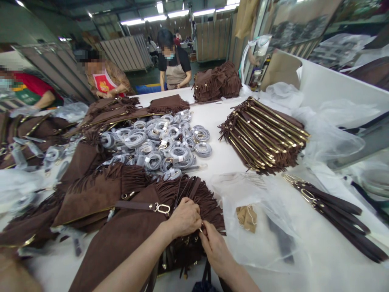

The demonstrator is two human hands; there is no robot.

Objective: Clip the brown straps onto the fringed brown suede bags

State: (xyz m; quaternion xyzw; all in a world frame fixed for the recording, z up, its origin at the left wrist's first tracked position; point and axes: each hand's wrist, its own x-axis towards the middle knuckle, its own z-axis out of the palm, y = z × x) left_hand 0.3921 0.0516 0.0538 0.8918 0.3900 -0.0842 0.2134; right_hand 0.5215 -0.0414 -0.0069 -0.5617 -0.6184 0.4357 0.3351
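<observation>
Both my hands are together over a dark brown fringed suede bag (133, 231) near the table's front edge. My left hand (184, 217) is closed at the bag's fringe; what lies under its fingers is hidden. Thin dark straps loop up just beyond it. Close by on the right, my right hand (215, 246) pinches a small shiny metal piece (201, 229) at the left fingertips. A brown wrist strap (133, 205) with a gold clasp (162, 209) lies across the bag, left of my hands. Gold fittings hang below them.
Coiled straps in grey wrapping (158, 142) cover the table's middle. Fringed bags with gold zippers (264, 136) are stacked at right, above loose wrist straps (337, 215). Tan tags (246, 218) lie on clear plastic (261, 247). Several co-workers stand across the table and at left.
</observation>
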